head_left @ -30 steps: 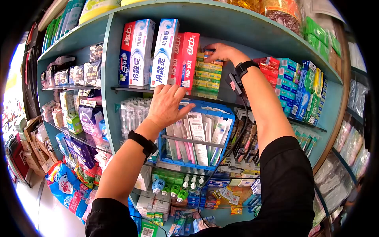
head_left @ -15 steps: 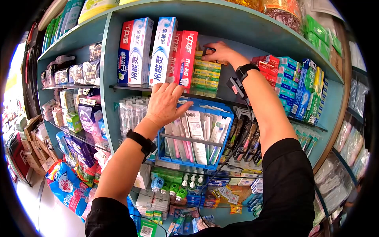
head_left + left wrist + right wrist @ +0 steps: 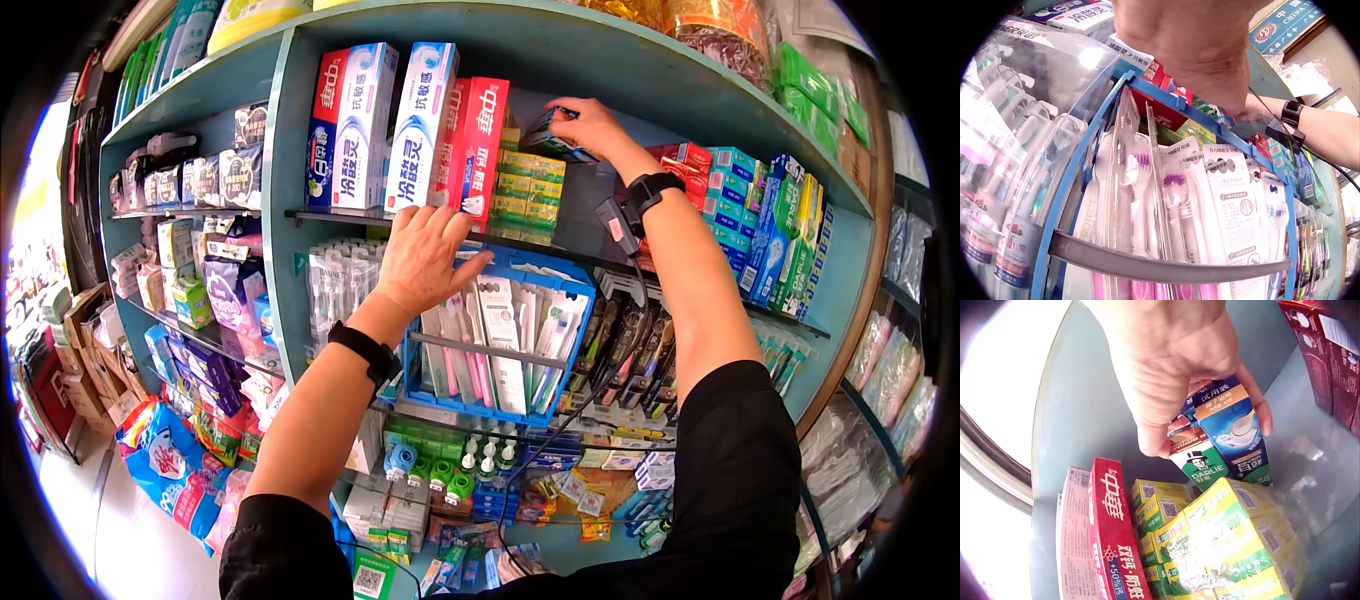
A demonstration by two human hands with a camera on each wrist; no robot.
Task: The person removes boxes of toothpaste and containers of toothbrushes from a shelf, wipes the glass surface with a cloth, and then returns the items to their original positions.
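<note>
My right hand [image 3: 592,128] reaches to the back of the upper shelf. In the right wrist view it grips small Darlie toothpaste boxes [image 3: 1238,440], thumb on one side and fingers on the other. Right below the boxes stands a wrapped stack of yellow-green boxes [image 3: 528,188], beside upright red toothpaste boxes [image 3: 484,145]. My left hand [image 3: 425,258] rests with its fingertips at the front edge of the shelf [image 3: 340,214], thumb spread to the side. Under it hangs a blue basket [image 3: 470,408] of packaged toothbrushes [image 3: 1175,200].
Tall white-blue toothpaste boxes [image 3: 422,125] stand left of the red ones. Red boxes [image 3: 680,170] and teal boxes [image 3: 728,205] are stacked on the right. A cable [image 3: 612,370] hangs from my right wrist across the lower shelves. The wooden shelf side [image 3: 868,150] bounds the right.
My right hand has moved slightly right and away from the yellow-green stack, and the small boxes in its grip now show. My left hand has stayed at the shelf edge.
</note>
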